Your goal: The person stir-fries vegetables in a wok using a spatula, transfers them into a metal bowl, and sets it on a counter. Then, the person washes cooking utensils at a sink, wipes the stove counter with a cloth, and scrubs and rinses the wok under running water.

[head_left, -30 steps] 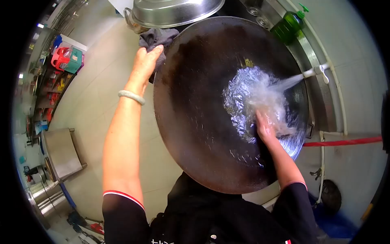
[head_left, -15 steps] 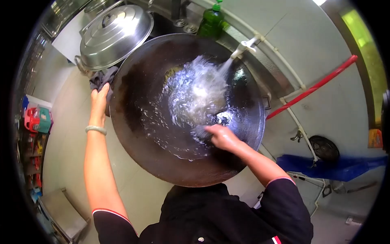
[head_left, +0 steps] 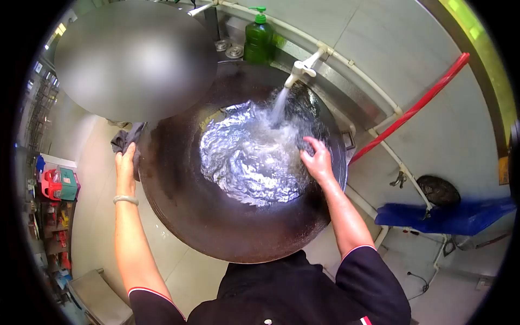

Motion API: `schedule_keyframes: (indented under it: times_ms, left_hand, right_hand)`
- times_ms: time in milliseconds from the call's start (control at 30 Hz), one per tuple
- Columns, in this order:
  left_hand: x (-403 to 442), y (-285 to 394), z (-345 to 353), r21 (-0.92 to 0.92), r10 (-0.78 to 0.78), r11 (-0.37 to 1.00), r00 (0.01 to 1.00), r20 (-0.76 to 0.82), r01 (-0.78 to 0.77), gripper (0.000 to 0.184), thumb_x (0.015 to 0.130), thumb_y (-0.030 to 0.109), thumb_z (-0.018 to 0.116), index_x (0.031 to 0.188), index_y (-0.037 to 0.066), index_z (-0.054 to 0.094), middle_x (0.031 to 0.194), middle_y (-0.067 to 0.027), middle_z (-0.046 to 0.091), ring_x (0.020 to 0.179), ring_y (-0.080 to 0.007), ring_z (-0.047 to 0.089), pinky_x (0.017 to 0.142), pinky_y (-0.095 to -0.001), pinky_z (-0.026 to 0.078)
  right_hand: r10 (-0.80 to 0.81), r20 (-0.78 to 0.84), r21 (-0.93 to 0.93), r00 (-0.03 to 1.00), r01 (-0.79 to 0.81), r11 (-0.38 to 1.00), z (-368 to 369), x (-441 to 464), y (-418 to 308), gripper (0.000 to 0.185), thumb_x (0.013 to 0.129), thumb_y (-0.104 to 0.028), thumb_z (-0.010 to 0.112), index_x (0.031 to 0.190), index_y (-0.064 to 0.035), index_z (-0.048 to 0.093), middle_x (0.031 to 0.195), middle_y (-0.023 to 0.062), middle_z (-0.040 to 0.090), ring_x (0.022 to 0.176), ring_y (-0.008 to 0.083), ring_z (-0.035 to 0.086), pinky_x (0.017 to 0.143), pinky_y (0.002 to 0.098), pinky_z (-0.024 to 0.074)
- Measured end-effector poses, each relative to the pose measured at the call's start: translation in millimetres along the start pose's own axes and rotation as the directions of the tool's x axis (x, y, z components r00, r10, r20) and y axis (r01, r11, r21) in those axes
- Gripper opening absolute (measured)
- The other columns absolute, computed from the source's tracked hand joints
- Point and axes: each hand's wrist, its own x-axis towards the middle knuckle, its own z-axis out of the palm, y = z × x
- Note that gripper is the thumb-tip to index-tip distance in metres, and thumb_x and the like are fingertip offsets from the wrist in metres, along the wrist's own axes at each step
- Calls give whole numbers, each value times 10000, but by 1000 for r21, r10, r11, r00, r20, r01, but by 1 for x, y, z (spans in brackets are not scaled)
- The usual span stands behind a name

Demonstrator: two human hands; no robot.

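Note:
A large dark wok [head_left: 179, 211] holds swirling water [head_left: 260, 162], fed by a stream from a white tap [head_left: 299, 72] above its far right side. My left hand [head_left: 125, 161] is closed on a dark grey cloth [head_left: 128, 140] at the wok's left rim; the wok's handle there is hidden. Inside the right wall of the wok is my right hand [head_left: 319, 162], its fingers curled around a grey scouring pad [head_left: 309, 147]. Only a little of the pad shows between thumb and fingers, at the edge of the splashing water.
A green pump bottle [head_left: 259, 40] stands behind the wok. From the wok's right side a red pole [head_left: 414, 105] slants up along the wall. A blurred patch covers the upper left. A metal stool [head_left: 100, 295] and shelves with red items [head_left: 52, 184] are at the left.
My right hand has swept from the lower middle of the wok up to its right side. The water swirls wider. My left hand stays at the rim with the cloth; the view has shifted.

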Motion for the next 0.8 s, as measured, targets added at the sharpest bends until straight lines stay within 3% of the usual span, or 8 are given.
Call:
schedule_keyframes:
  times_ms: [100, 233, 300, 433, 500, 567, 633, 800]
  left_hand:
    - [-2, -1, 6, -16, 13, 1000, 1000, -24, -13, 524, 875, 306, 692, 1199, -61, 504, 1142, -149, 608, 1019, -222, 609, 908, -333, 479]
    - [2, -5, -1, 7, 0, 1000, 1000, -4, 0, 557, 865, 334, 695, 1198, -64, 492, 1157, -153, 596, 1035, -228, 602, 908, -336, 481]
    - [2, -3, 1, 52, -49, 997, 997, -67, 53, 670, 863, 333, 696, 1270, -129, 434, 1252, -199, 548, 1135, -266, 555, 970, -368, 440]
    - [-12, 13, 8, -57, -17, 998, 999, 41, 20, 691, 845, 351, 712, 1264, -125, 439, 1238, -197, 555, 1123, -257, 562, 947, -361, 455]
    - [-5, 5, 5, 4, -55, 998, 998, -39, 55, 690, 842, 351, 714, 1260, -127, 445, 1230, -196, 561, 1113, -254, 568, 944, -355, 458]
    - [12, -17, -2, 49, -12, 999, 993, -120, 18, 597, 835, 311, 727, 1200, -112, 515, 1154, -180, 605, 1025, -233, 602, 892, -347, 480]
    - [-11, 14, 10, -63, -32, 998, 999, -39, 30, 490, 827, 266, 737, 1123, -91, 577, 1069, -154, 642, 933, -214, 630, 834, -337, 503]
    - [-27, 48, 14, -213, -21, 977, 998, -62, 7, 354, 804, 135, 734, 1074, -63, 619, 995, -129, 671, 861, -206, 658, 771, -327, 530]
  right_hand:
    - [-20, -31, -45, 999, 19, 999, -17, 13, -4, 467, 715, -184, 709, 1164, -74, 644, 964, 179, 615, 894, 329, 616, 826, 386, 500]
    - [123, -413, 93, 902, -93, 991, -75, 51, 7, 489, 735, -195, 680, 1177, 7, 625, 1082, 247, 627, 1036, 353, 606, 929, 390, 470]
    - [128, -468, -232, 874, -261, 937, -102, 72, 31, 483, 730, -263, 657, 1121, 20, 654, 1056, 264, 648, 1026, 389, 615, 933, 413, 468]
    - [440, -83, -373, 894, -437, 818, -108, 90, 106, 529, 694, -337, 650, 1051, 53, 651, 993, 305, 652, 994, 420, 632, 887, 458, 481]
    - [468, -77, -418, 880, -455, 787, -96, 90, 123, 525, 706, -345, 647, 1050, 51, 643, 1024, 308, 643, 1013, 417, 623, 886, 451, 481]
    - [465, -105, -275, 879, -475, 836, -89, 96, 167, 483, 714, -278, 659, 1050, 68, 628, 1007, 272, 667, 963, 387, 650, 851, 418, 488]
    - [576, -22, 171, 817, -565, 807, -87, 94, 167, 365, 730, -132, 650, 1035, 66, 629, 962, 142, 679, 847, 235, 639, 772, 357, 488]
    - [593, 83, 374, 801, -577, 726, -90, 90, 130, 379, 765, -53, 626, 1108, 99, 574, 992, 164, 661, 873, 242, 631, 785, 363, 488]
